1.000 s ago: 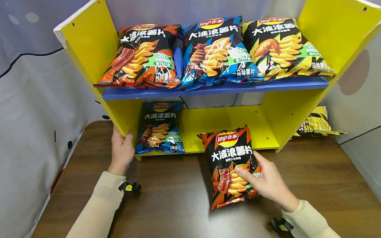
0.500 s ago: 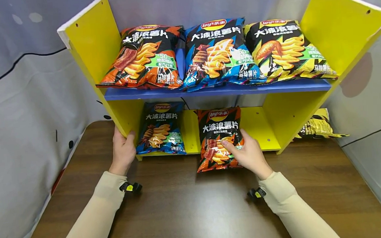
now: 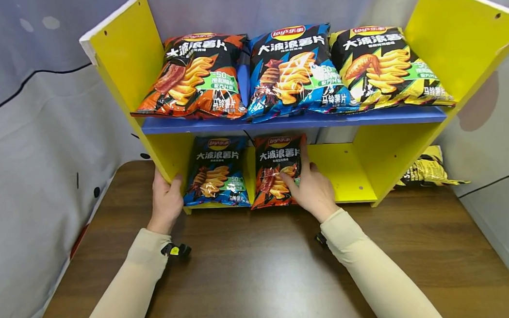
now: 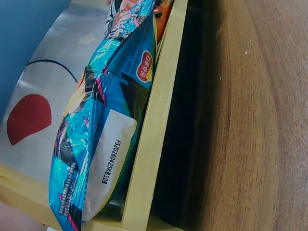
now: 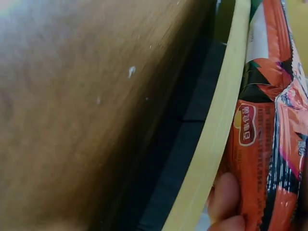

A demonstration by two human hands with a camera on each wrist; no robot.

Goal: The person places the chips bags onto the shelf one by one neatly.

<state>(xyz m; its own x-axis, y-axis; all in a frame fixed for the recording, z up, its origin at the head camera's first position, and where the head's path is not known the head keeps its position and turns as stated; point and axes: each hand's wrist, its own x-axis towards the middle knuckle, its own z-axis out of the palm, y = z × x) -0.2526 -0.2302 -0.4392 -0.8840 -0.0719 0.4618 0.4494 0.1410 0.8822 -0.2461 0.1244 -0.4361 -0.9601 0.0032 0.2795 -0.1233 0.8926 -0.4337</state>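
A red and black chip bag (image 3: 277, 177) stands on the lower yellow shelf (image 3: 345, 173), right of a blue and black chip bag (image 3: 216, 176). My right hand (image 3: 315, 187) holds the red bag by its right side, thumb across the front and one finger stretched up along the edge. In the right wrist view, fingertips (image 5: 225, 195) show at the bag's (image 5: 257, 159) lower end, beside the shelf's front edge. My left hand (image 3: 166, 201) grips the rack's left side panel (image 3: 160, 157), close to the blue bag, which leans back in the left wrist view (image 4: 106, 139).
On the blue upper shelf (image 3: 296, 121) sit a red chip bag (image 3: 193, 80), a blue one (image 3: 295, 74) and a yellow one (image 3: 384, 68). Another yellow bag (image 3: 428, 170) lies outside the rack's right panel. The wooden table (image 3: 261, 275) extends in front.
My right hand has carried the red bag forward and left, from above the table onto the lower shelf beside the blue bag. My left hand keeps its grip on the panel.
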